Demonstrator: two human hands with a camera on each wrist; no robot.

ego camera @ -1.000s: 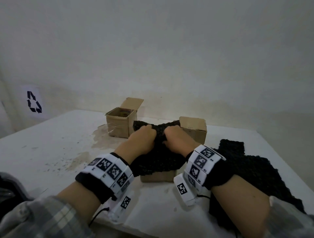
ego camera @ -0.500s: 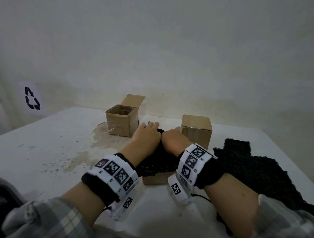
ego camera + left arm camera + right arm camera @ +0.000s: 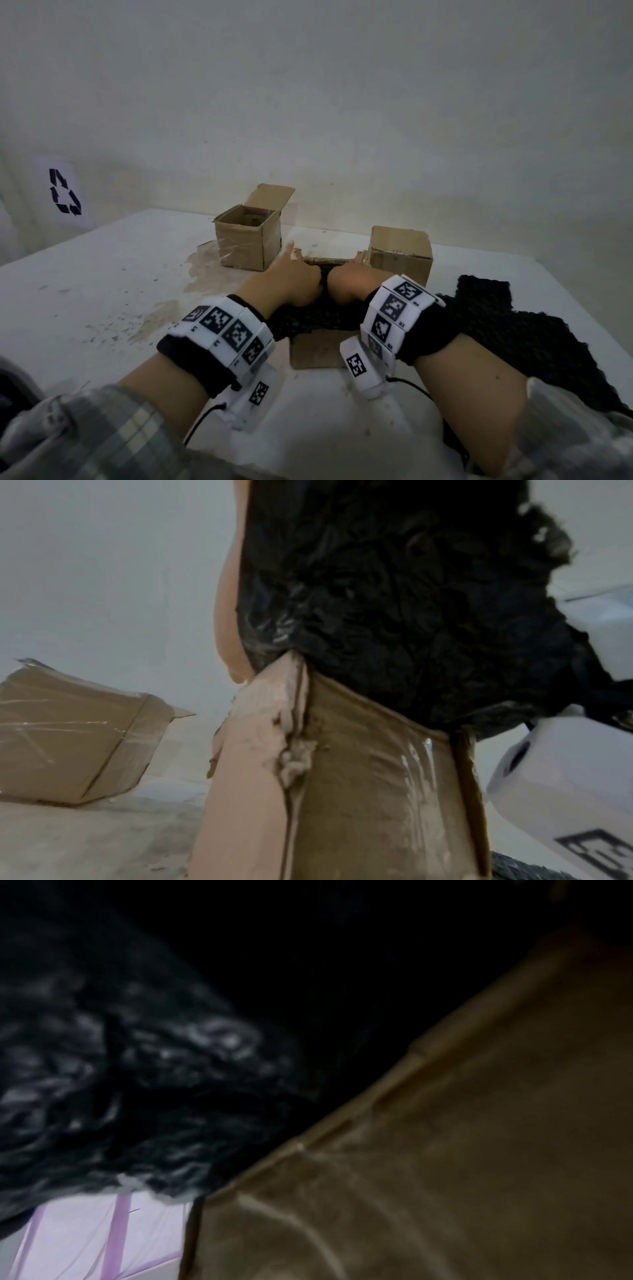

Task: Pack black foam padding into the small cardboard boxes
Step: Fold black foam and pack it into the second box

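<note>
A small cardboard box (image 3: 318, 349) stands on the table in front of me, with black foam padding (image 3: 315, 317) bulging over its near rim. My left hand (image 3: 294, 277) presses down on the foam, its index finger pointing straight ahead. My right hand (image 3: 349, 287) pushes down beside it, its fingers hidden inside the box. In the left wrist view the foam (image 3: 394, 588) spills over the torn box corner (image 3: 369, 791), with the edge of my left hand (image 3: 227, 615) beside it. The right wrist view is dark, showing foam (image 3: 120, 1083) against the box wall (image 3: 445, 1150).
An open cardboard box (image 3: 245, 240) stands at the back left, also in the left wrist view (image 3: 68, 737). A closed box (image 3: 399, 255) sits back right. A pile of black foam sheets (image 3: 513, 329) lies on the right of the stained white table (image 3: 102, 291).
The foam stood well above the box a second ago. Both hands have pushed forward and down, and the foam has sunk into the box. The left index finger now points out.
</note>
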